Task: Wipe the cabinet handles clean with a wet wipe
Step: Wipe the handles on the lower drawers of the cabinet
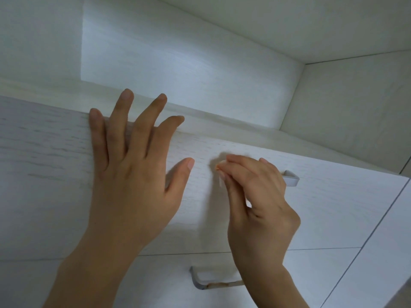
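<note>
White wood-grain cabinetry is filling your view from below: an open recess (178, 63) is sitting up at 12 o'clock, with a plain side panel (355, 118) closing it off toward 2 o'clock. Beneath it, the upper cabinet front (44, 174) is running across the middle. Your left hand (133, 174) is lying flat on that front at about 9 o'clock from your right hand, fingers straight and spread, gripping nothing, with the fingertips reaching the front's top edge. Your right hand (260, 207) is curling its fingers tightly round the wet wipe (221, 182), which is showing only as thin white slivers between the fingers. That hand is covering most of the upper handle (291, 178); just the handle's squared grey end is sticking out at 2 o'clock from your knuckles, so you cannot tell how the wipe is sitting on the bar underneath. A thin seam is separating this front from the one below. Down at 6 o'clock, the lower handle (200, 283) is standing out from its front, with rust-coloured marks along its underside, and your right wrist is hiding its right end.
</note>
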